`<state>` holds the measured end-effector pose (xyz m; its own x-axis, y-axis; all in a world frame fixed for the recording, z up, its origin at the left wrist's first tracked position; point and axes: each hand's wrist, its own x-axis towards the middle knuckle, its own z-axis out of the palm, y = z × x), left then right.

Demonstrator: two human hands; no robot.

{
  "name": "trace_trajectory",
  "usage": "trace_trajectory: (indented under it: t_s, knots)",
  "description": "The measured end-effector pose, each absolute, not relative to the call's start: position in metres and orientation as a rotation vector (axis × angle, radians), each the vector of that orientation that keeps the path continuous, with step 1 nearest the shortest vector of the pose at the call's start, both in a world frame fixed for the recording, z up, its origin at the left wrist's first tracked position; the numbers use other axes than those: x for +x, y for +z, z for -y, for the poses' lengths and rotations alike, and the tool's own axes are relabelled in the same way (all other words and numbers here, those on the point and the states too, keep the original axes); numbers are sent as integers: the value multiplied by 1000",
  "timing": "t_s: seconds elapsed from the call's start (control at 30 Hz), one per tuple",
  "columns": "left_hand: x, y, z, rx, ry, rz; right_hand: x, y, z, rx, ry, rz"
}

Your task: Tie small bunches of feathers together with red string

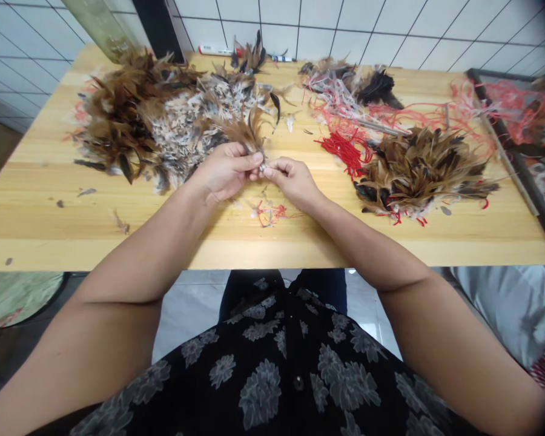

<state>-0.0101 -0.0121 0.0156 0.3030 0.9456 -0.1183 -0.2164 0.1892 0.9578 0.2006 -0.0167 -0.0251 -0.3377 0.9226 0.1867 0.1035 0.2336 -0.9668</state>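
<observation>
My left hand (224,171) pinches the base of a small bundle of brown feathers (243,130) that fans up and away from me. My right hand (290,178) meets it fingertip to fingertip, closed on the quill ends of the same bundle. Both hands hover just above the wooden table (40,206), near its front edge. A scrap of red thread (270,213) lies on the table right below my hands. A big heap of brown and speckled feathers (163,115) sits behind my left hand.
A second feather pile with red ties (420,172) lies to the right. Red cord bundle (345,151) and tangled red and white strings (345,100) sit behind it. A dark framed tray (522,163) holds more red strings at the right edge. Markers (218,50) lie at the back.
</observation>
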Motion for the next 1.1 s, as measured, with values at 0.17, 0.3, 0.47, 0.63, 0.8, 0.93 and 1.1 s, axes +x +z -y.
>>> trace_trajectory:
  t_s: [0.17,0.3,0.47,0.63,0.8,0.93,1.1]
  knots:
    - [-16,20,11,981,993,-902,204,-27,14,-1004,1231,1563]
    - [-14,19,11,918,925,-887,201,-27,14,-967,1312,1558]
    - [-14,17,13,954,890,-906,197,-23,19,-969,1330,1557]
    - [-15,15,14,953,868,-879,197,-25,21,-1023,1256,1594]
    - [-16,16,13,950,869,-838,199,-28,19,-933,1298,1611]
    - [-19,20,12,988,932,-808,201,-29,13,-803,1436,1586]
    - [-17,12,15,1182,968,-919,200,-38,7,-864,1356,1672]
